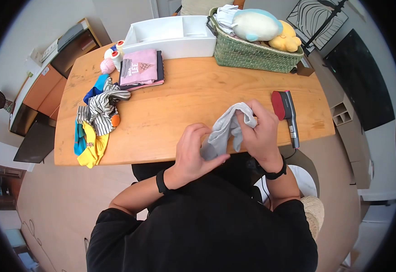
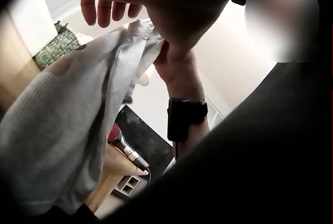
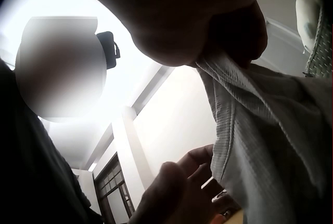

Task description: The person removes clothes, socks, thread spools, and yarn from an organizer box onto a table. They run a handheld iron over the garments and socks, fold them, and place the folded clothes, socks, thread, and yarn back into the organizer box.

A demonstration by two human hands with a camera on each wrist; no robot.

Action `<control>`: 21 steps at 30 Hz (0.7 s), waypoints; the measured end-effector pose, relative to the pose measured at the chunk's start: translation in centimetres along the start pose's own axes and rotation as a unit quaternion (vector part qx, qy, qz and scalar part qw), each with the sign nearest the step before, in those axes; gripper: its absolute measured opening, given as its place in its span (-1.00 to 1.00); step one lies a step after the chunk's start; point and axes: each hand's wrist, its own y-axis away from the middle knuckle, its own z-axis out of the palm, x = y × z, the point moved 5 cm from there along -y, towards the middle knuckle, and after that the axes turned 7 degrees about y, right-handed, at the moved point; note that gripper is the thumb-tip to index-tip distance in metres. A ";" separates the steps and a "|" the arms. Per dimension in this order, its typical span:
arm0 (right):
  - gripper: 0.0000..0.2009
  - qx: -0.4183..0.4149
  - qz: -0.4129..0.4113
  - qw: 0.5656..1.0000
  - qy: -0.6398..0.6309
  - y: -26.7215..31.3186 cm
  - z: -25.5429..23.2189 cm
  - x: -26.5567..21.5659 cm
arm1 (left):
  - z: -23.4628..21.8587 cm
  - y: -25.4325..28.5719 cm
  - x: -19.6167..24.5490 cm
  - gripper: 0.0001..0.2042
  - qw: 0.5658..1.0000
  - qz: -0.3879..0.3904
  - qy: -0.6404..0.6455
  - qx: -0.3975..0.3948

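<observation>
A light grey cloth [image 1: 220, 131] hangs bunched above the table's near edge. My right hand [image 1: 262, 136] pinches its upper end between thumb and curled fingers; the right wrist view also has this hand [image 3: 192, 21] gripping the gathered edge of the fabric [image 3: 260, 130]. At the cloth's left side, my left hand [image 1: 191, 149] has its thumb extended and its fingers loosely bent. Those left fingers [image 3: 200, 169] look spread beside the hanging fabric in the right wrist view. In the left wrist view the cloth [image 2: 67, 115] hangs down in broad folds.
On the wooden table [image 1: 175, 109], striped, blue and yellow clothes [image 1: 100, 106] lie left. Behind are folded clothes [image 1: 139, 68], thread spools [image 1: 116, 59], a white bin [image 1: 170, 47] and a green basket [image 1: 252, 56] holding plush toys. A corded red-and-grey brush [image 1: 290, 113] lies right.
</observation>
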 end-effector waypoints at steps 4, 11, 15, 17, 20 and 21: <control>-0.88 -0.010 0.031 0.999 0.002 0.6 -0.4 -0.1 | 0.0 -0.7 -1.0 -0.40 0.999 0.021 -0.023 0.002; -0.83 0.006 0.088 0.995 0.035 1.8 -1.7 1.9 | -2.4 -1.2 -1.6 -0.77 0.977 -0.091 0.194 0.013; -0.72 -0.043 0.087 0.989 0.111 2.5 -1.6 2.3 | -4.8 -3.2 0.1 -0.86 0.983 -0.078 0.168 0.004; -0.66 0.003 0.026 0.991 0.129 2.3 -0.8 0.6 | -5.3 -4.9 1.2 -0.86 0.990 -0.043 0.130 -0.045; -0.51 0.012 -0.115 0.981 0.153 2.5 0.8 -1.5 | -4.8 -6.3 1.9 -0.82 0.986 0.007 0.102 -0.132; -0.49 -0.044 -0.151 0.985 0.072 2.9 2.0 -1.1 | -4.2 -6.4 2.1 -0.82 0.976 0.013 0.103 -0.189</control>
